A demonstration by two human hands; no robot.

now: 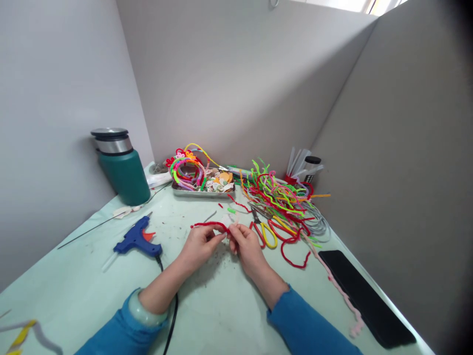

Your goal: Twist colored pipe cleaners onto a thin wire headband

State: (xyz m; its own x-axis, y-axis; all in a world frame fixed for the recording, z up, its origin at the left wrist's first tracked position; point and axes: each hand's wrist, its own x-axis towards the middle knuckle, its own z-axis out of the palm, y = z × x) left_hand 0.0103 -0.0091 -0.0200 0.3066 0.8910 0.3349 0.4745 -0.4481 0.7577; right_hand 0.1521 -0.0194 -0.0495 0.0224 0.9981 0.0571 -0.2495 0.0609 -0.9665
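My left hand (201, 242) and my right hand (246, 242) meet over the middle of the pale green table (92, 281). Both pinch a red pipe cleaner (209, 225) that arcs up and to the left from my fingertips. Both hands have their fingers closed round it, with the thumbs pressed on it where the hands touch. Blue sleeves cover both forearms, and a pale bangle sits on my left wrist.
A blue glue gun (136, 240) lies left of my hands, its black cord running toward me. Scissors with yellow and red handles (264, 228) lie right, beside a pile of coloured pipe cleaners (281, 197). A metal tray (201, 190), a green flask (123, 167) and a black phone (364, 293) stand around.
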